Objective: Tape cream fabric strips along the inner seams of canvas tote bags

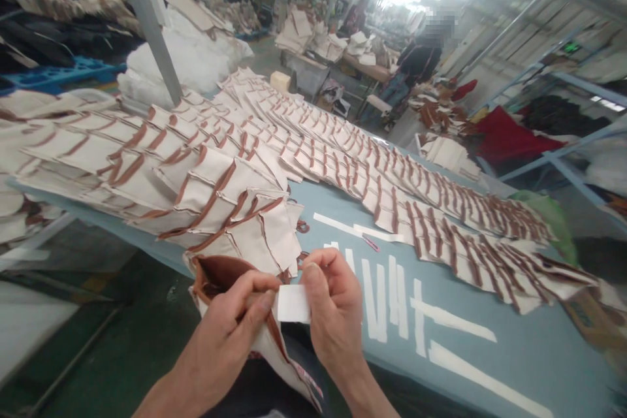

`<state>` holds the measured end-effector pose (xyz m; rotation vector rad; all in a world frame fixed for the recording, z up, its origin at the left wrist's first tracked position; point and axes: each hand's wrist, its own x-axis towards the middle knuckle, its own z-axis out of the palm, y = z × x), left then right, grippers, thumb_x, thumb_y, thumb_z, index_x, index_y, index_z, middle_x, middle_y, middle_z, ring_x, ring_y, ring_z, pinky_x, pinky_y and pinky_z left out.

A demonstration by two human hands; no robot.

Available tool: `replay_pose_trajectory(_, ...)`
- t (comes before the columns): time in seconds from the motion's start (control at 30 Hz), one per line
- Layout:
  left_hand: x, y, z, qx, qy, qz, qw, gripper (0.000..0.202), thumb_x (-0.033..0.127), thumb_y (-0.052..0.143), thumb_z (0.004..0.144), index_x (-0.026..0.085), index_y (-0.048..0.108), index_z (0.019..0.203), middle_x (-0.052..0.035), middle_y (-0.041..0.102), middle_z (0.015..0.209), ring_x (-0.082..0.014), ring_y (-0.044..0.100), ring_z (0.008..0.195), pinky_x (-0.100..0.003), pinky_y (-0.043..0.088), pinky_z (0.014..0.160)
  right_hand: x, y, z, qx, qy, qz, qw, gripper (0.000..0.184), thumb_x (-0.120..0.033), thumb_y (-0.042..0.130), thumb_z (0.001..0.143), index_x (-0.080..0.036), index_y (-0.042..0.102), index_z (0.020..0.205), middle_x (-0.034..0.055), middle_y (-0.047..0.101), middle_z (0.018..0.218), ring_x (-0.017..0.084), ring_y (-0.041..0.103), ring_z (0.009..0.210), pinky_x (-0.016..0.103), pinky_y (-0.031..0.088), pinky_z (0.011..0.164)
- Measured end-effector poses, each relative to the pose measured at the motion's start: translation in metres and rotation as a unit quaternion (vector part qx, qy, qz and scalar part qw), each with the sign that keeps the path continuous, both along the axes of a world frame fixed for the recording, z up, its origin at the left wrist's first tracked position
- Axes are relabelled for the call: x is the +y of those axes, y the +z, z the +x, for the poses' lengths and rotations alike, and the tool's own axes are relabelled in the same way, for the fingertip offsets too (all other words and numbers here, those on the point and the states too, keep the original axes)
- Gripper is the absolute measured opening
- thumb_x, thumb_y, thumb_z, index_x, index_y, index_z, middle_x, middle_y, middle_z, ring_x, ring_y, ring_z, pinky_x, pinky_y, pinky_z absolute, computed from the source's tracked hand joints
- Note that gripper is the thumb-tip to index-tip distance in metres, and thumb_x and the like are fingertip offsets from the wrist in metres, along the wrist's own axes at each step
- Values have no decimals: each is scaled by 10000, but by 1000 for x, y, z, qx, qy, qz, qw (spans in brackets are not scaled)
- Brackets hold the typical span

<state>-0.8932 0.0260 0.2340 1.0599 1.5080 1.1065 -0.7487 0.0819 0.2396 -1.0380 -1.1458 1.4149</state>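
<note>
Right hand (pixel 336 294) pinches a white piece (pixel 292 305) at its right side, thumb against bent fingers. Left hand (pixel 232 323) closed on the open pouch (pixel 223 268), thumb and forefinger pressed together by the piece's left edge; whether they grip the piece too, can't tell from where I stand. Pouch sits at the near edge of the bench (pixel 353 202), brown inside showing, lower part past that edge; white piece just over its rim.

Risks, my guess: piece slips or turns askew if the right pinch loosens, being small and held by one side. Pouch could slide off the near edge if the left grip slackens. A swinging forearm could knock the white strips (pixel 377 304) out of line. Leaning on the rows of pouches (pixel 392 170) could topple them, since they overlap.

Counts: two hands, one white piece, one open pouch in hand, one pink tool (pixel 371 243) mid-bench. White strips about eleven, between the hands and the right end, some partly hidden. Rows of pouches fill the left end and run along the far edge; too overlapped to count.
</note>
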Motion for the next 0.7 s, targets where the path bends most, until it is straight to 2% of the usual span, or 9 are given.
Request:
replay_pose_trajectory(0.07, -2, 2, 0, -47, -40, -7, 998, 263, 481, 690, 967, 228, 763, 958, 20, 723, 712, -186, 626, 620, -242, 481, 601, -2, -5, -2, -42, -20, 50, 998, 357, -550, 707, 1004, -214, 624, 917, -37, 619, 707, 100, 540, 544, 200, 428, 498)
replay_pose_trajectory(0.17, -6, 1, -3, -66, -74, -4, 995, 318, 534, 689, 981, 223, 754, 986, 49, 625, 638, -149, 502, 547, -220, 417, 529, -5, -17, -2, -159, -42, 125, 979, 225, -423, 679, 1005, -208, 663, 942, 3, 707, 718, 137, 654, 584, 227, 498, 544)
replay_pose_trajectory(0.27, -10, -3, -5, -42, -65, -1, 997, 380, 580, 631, 1022, 219, 748, 1033, 31, 647, 698, -150, 536, 589, -208, 396, 512, -10, -26, -1, -245, -70, 184, 949, 166, -363, 662, 996, -207, 677, 942, 22, 752, 713, 156, 711, 591, 240, 528, 569)
replay_pose_trajectory(0.33, -12, -5, -5, -45, -71, -1, 996, 393, 586, 621, 1029, 217, 750, 1057, 7, 709, 763, -165, 602, 640, -211, 446, 551, -15, -26, -1, -254, -75, 206, 942, 165, -343, 626, 1019, -212, 665, 928, 14, 747, 688, 149, 708, 565, 231, 517, 545)
replay_pose_trajectory(0.47, -15, -9, -7, -54, -77, 21, 995, 387, 584, 628, 1028, 222, 758, 1071, -26, 793, 864, -209, 706, 731, -238, 537, 661, -26, -17, -2, -249, -50, 197, 947, 191, -362, 599, 1047, -216, 655, 937, 0, 731, 662, 140, 681, 524, 226, 476, 491)
replay_pose_trajectory(0.57, -20, -12, -8, -53, -72, 16, 996, 392, 594, 627, 1032, 224, 755, 1047, -19, 787, 840, -200, 698, 705, -235, 527, 640, -32, -10, 1, -253, -2, 182, 950, 219, -407, 612, 1043, -205, 685, 1000, 23, 761, 725, 153, 676, 545, 252, 474, 498)
replay_pose_trajectory(0.7, -27, -17, -9, -89, -75, -8, 993, 410, 611, 627, 1034, 219, 729, 1096, -29, 799, 867, -186, 680, 698, -231, 519, 638, -41, -5, 10, -250, 73, 154, 953, 233, -393, 574, 1066, -214, 710, 1128, 57, 813, 895, 195, 749, 723, 293, 564, 657)
